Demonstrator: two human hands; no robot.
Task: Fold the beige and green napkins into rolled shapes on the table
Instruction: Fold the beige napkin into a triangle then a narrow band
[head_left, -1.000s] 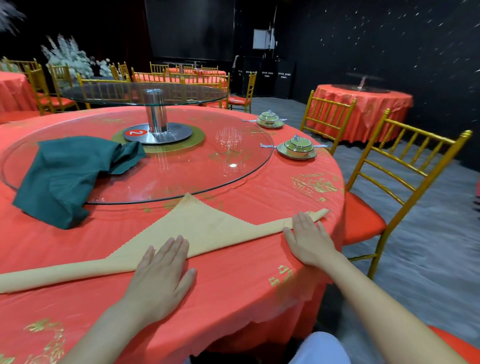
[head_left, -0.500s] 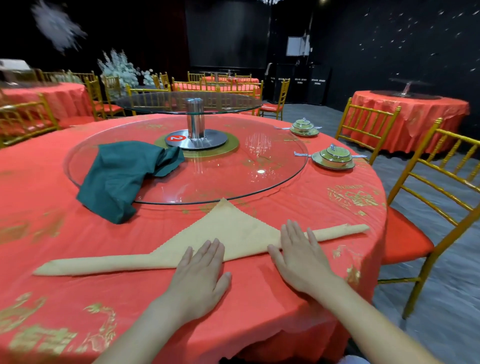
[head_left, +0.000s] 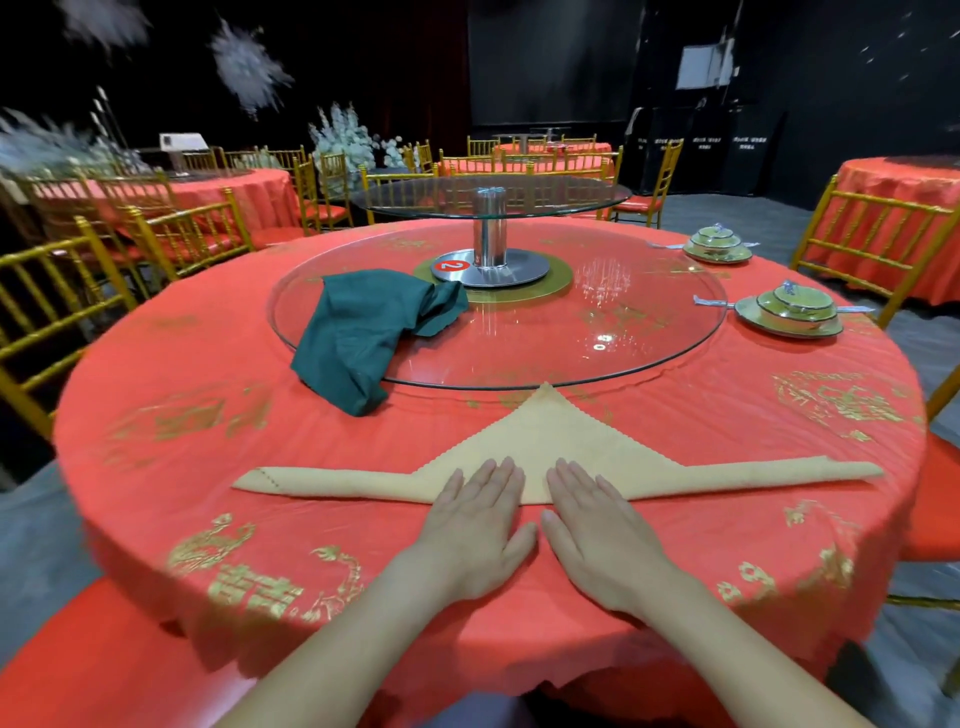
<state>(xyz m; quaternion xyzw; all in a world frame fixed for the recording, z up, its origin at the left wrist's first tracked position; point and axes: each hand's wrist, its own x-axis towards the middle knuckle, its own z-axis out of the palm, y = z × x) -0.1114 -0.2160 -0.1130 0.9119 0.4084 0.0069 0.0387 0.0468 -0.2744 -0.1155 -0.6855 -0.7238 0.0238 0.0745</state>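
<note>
The beige napkin lies on the red tablecloth near the front edge. Its long edge is rolled into a band from left to right, and a flat triangle points away from me. My left hand and my right hand lie flat side by side, fingers straight, fingertips resting on the middle of the rolled edge. The green napkin sits crumpled, half on the glass turntable, half on the cloth, to the left beyond my hands.
Two green lidded bowl sets with spoons stand at the right of the table. A steel post carries a smaller glass tier at the centre. Gold chairs ring the table, and other red-clothed tables stand behind.
Both hands have slid inward along the rolled edge and now lie close together at its middle. My view has swung left, centring the napkin.
</note>
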